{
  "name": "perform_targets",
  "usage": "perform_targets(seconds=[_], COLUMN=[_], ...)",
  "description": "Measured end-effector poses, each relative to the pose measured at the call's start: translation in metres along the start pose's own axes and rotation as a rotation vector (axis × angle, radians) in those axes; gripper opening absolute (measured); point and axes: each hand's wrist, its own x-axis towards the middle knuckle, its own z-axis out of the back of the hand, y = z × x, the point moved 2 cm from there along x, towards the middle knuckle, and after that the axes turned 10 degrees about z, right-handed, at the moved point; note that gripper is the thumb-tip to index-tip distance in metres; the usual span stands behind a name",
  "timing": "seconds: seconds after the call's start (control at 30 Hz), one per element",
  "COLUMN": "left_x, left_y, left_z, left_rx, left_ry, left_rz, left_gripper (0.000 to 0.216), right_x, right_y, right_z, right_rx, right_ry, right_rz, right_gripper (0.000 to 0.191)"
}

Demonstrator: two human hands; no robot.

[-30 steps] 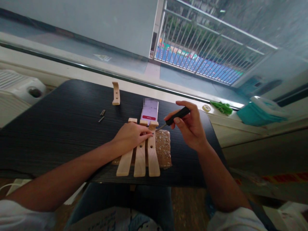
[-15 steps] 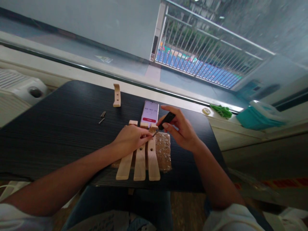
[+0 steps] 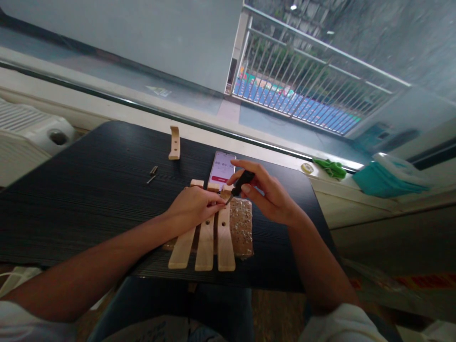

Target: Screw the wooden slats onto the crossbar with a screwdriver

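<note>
My right hand grips a screwdriver by its black handle, the shaft slanting down to the left. Its tip meets the rightmost of three pale wooden hooks lying side by side. At that tip the fingers of my left hand are pinched together; whatever they hold is too small or hidden to make out. The left palm rests over the other two hooks and hides their middles. Under the hooks lies a brown pad wrapped in clear plastic.
A phone with a timer lies behind the hooks. Another wooden hook and several screws are on the black table. Green cloth, a tape roll and a teal container sit along the window ledge.
The screwdriver handle and the fingers of my right hand have shifted slightly left and turned a little. My left hand stays pinched at the tip. The whole view has moved slightly.
</note>
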Motion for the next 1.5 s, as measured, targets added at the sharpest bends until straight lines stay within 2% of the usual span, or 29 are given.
perform_targets(seconds=[0.17, 0.4, 0.57, 1.0, 1.5], left_x=[-0.0007, -0.0023, -0.0028, -0.0027, -0.0035], left_y=[-0.0015, -0.0016, -0.0015, -0.0041, -0.0014], left_z=[-0.0002, 0.0013, 0.0012, 0.0015, 0.0017], left_rx=[-0.020, -0.090, -0.087, -0.016, -0.023], left_ry=[-0.003, -0.043, -0.046, -0.017, -0.004], left_rz=[-0.010, -0.018, -0.022, -0.014, -0.025], left_gripper=[0.019, 0.017, 0.018, 0.019, 0.023], right_x=[-0.0012, -0.0018, -0.0017, -0.0023, -0.0005], right_y=[0.0008, 0.0010, 0.0036, -0.0002, 0.0024], right_z=[0.0022, 0.0020, 0.0049, 0.0028, 0.0043], right_rx=[-0.007, 0.027, -0.017, 0.049, -0.108], right_ry=[-0.007, -0.025, -0.031, -0.119, -0.154], right_rz=[0.053, 0.087, 0.085, 0.049, 0.058], right_gripper=[0.042, 0.026, 0.028, 0.031, 0.026])
